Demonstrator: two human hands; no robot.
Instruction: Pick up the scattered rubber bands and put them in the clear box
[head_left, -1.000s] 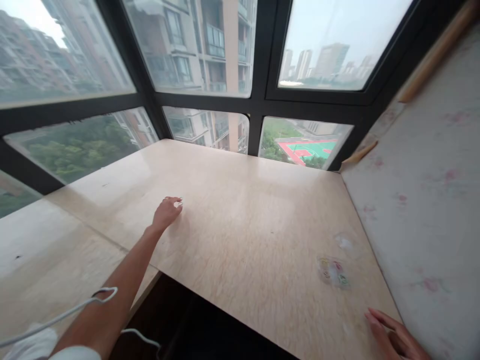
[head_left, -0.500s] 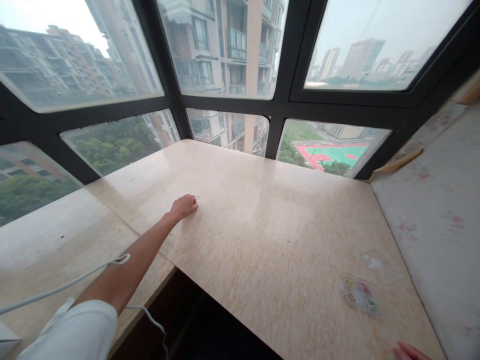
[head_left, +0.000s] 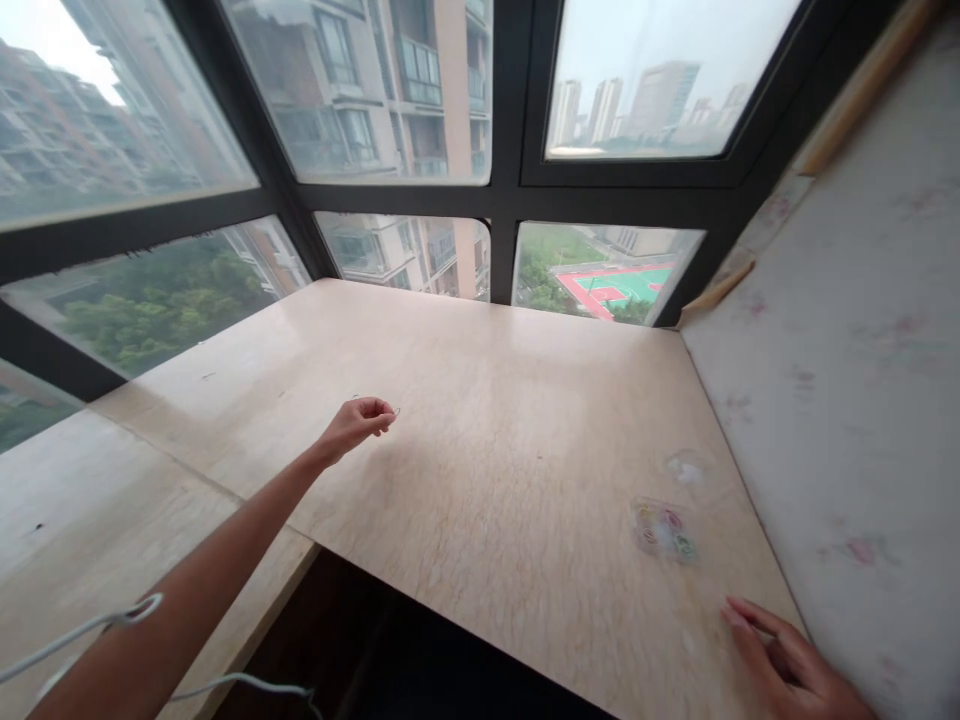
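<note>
My left hand (head_left: 358,424) is over the middle of the counter. Its thumb and forefinger are pinched on a small thin loop (head_left: 397,411), too small to name more exactly. Behind the knuckles a tiny greenish bit (head_left: 356,397) shows. My right hand (head_left: 795,665) is at the lower right by the wall, fingers loosely bent and apart, with nothing visible in it. Ahead of it sits a clear compartment box (head_left: 664,530) with small coloured rings in it. Beyond the box lies a clear plastic piece (head_left: 688,468) with something whitish.
The marble-patterned counter (head_left: 480,480) runs to dark window frames (head_left: 600,190). A flowered wall (head_left: 810,430) bounds the right side. White cables (head_left: 82,635) hang around my left forearm at lower left. A dark gap (head_left: 375,640) opens below the counter's front edge.
My left hand has lifted off the counter with the small loop between its fingertips. My right hand has come further into view. The view has shifted to the right.
</note>
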